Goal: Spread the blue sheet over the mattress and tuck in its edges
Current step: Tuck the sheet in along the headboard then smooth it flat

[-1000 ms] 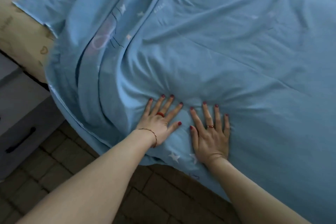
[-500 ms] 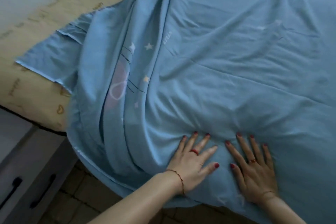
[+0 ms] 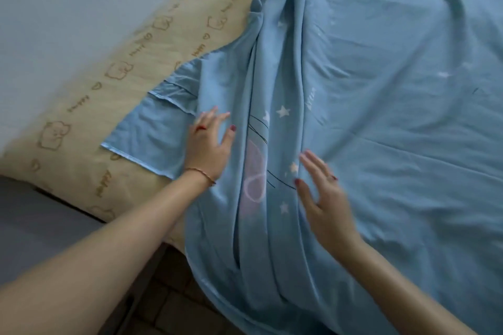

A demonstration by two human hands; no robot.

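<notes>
The blue sheet (image 3: 381, 117) with white stars covers most of the mattress (image 3: 152, 43), whose beige patterned cover still shows at the left. Long bunched folds run down the sheet's left part and hang over the near edge. A loose sheet corner (image 3: 147, 128) lies flat on the beige cover. My left hand (image 3: 208, 144) rests flat on the sheet beside that corner, fingers straight. My right hand (image 3: 321, 193) is open with spread fingers, at the right side of the folds, blurred by motion.
A grey cabinet (image 3: 35, 231) stands at the lower left, close against the bed. Brown tiled floor (image 3: 174, 302) shows below the hanging sheet. A pale wall (image 3: 68, 8) borders the bed's far left side.
Both hands left the near edge and moved up and left to the bunched folds. The view swung left, showing more beige cover and wall.
</notes>
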